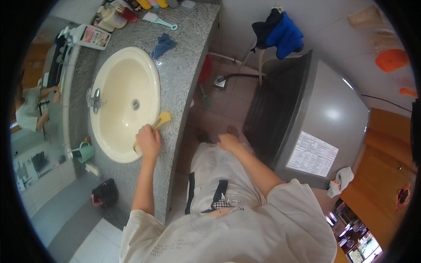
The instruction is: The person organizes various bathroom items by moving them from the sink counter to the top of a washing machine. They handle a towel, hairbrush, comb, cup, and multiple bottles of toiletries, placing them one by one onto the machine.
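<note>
My left hand [149, 142] grips a yellow tool [165, 117] by its narrow middle, over the near rim of a cream oval washbasin [126, 65]. One broad yellow end sticks out over the grey granite counter [177, 70]; the other end shows partly below my fingers, inside the basin's edge. What kind of tool it is cannot be made out. My right hand [229, 142] hangs in front of my thighs, fingers curled in, with nothing visible in it. A chrome faucet [96, 100] stands at the basin's left side, and the metal drain [135, 104] is uncovered.
A blue cloth [162, 46], a pale brush [160, 21] and several bottles [93, 36] occupy the counter's far part. A green cup [86, 152] stands by the mirror [39, 131]. To my right is a grey appliance [332, 108]; blue and black gloves [284, 34] hang behind it.
</note>
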Motion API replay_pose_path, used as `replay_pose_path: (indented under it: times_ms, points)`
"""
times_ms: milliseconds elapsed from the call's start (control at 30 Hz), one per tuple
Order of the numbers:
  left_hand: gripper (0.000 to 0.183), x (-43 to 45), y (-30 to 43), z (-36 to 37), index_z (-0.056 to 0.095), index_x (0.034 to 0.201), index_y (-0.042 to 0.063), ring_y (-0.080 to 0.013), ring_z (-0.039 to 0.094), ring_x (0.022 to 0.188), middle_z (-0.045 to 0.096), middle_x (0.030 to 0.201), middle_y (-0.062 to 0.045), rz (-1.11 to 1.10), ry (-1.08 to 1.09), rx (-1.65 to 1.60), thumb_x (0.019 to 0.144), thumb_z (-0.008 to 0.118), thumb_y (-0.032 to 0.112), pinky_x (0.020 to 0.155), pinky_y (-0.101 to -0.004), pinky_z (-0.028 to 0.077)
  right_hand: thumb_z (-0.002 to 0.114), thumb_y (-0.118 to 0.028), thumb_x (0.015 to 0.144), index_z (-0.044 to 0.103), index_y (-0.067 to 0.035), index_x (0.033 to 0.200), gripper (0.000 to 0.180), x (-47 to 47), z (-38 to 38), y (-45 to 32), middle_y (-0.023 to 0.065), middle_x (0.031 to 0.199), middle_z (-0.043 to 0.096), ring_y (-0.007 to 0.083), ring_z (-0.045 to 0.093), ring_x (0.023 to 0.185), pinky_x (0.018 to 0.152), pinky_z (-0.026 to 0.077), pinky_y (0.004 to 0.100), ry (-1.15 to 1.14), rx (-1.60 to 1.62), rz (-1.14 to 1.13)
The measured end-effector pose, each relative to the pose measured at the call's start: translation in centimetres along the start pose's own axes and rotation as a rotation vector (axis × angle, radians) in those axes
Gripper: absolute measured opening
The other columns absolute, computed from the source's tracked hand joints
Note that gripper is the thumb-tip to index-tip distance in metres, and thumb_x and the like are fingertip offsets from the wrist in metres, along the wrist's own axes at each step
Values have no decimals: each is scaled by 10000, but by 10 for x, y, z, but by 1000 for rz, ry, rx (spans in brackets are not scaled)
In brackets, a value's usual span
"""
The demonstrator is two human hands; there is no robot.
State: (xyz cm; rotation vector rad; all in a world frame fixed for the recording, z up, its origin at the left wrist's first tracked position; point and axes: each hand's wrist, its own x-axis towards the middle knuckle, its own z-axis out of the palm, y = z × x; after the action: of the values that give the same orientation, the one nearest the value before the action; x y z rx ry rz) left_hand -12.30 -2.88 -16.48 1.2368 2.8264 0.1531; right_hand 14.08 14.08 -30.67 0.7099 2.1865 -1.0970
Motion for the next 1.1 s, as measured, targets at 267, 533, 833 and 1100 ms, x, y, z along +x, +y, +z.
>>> replay_pose_path:
  times_ms: [267,533,833,1100]
  points:
    - [217,30,-33,34,453,869,2,-394,436,853,433,873,-191,149,101,-102,709,579,75,771,-463,360,582,-236,864,645,-32,1089,310,199,79,62,214,1067,642,372,612,1004,883,469,436,96,367,96]
    - [501,-5,-86,46,378,1283,-94,-396,376,1255,406,1322,-261,95,84,-45,941,480,257,1075,-451,244,608,-208,835,689,-21,998,261,392,164,148,207,1087,643,350,615,1029,872,489,420,136,413,304]
    - [564,-18,-101,9,486,1270,-43,-348,527,1115,498,1274,-254,29,76,210,927,566,398,944,-463,438,592,-232,820,624,19,1119,392,505,216,212,218,1180,603,360,579,1094,922,465,419,236,879,605]
    - [559,-18,-116,14,396,1328,-62,-350,418,1220,407,1358,-248,-10,52,284,954,507,338,1016,-444,336,660,-271,773,632,-10,1106,424,584,273,246,224,1176,588,358,561,1106,931,446,446,523,421,468]
